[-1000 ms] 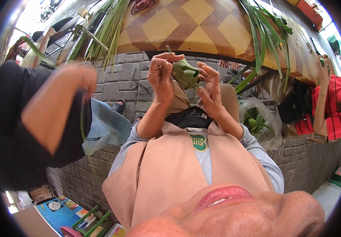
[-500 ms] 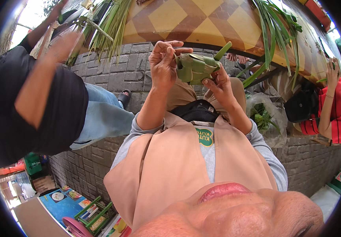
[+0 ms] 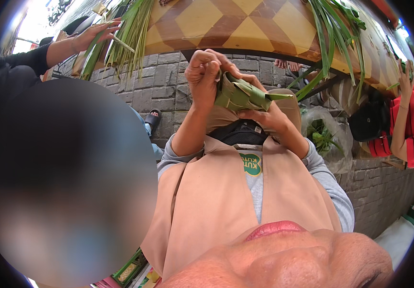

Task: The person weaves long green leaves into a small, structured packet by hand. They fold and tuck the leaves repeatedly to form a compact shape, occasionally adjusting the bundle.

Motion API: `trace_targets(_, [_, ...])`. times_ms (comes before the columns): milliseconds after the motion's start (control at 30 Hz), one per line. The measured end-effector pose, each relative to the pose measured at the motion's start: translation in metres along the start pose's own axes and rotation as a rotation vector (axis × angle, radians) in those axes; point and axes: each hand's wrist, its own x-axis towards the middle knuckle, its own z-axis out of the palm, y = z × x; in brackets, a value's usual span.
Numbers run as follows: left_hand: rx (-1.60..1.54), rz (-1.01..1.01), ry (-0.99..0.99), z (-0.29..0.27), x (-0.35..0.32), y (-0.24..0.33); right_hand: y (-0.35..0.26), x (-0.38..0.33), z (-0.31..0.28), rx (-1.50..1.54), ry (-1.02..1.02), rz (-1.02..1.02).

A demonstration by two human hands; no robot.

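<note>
I see the left hand (image 3: 204, 72) now pinched tight on the leaf parcel's (image 3: 238, 93) upper edge, the right hand (image 3: 264, 117) cupping it beneath; it has lowered, its folds closer, off the counter (image 3: 226, 24).

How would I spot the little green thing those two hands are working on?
Find the checkered table. Just below its edge, the left hand and right hand hold a folded leaf packet. Unlike the loose long leaves on the table, it is wrapped into a compact parcel.
</note>
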Motion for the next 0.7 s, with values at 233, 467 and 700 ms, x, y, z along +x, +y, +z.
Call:
trace_targets(233, [0.782,0.117,-0.021,0.011,0.004,0.03,0.017,0.002,-0.01,-0.31,0.317,-0.132])
trace_targets(467, [1.252,0.019,-0.188,0.014,-0.013,0.029,0.012,0.006,-0.017,-0.641,0.373,-0.29])
trace_targets(700, [0.899,-0.12,-0.161,0.007,-0.009,0.015,0.021,0.009,-0.016,-0.685,0.356,-0.316])
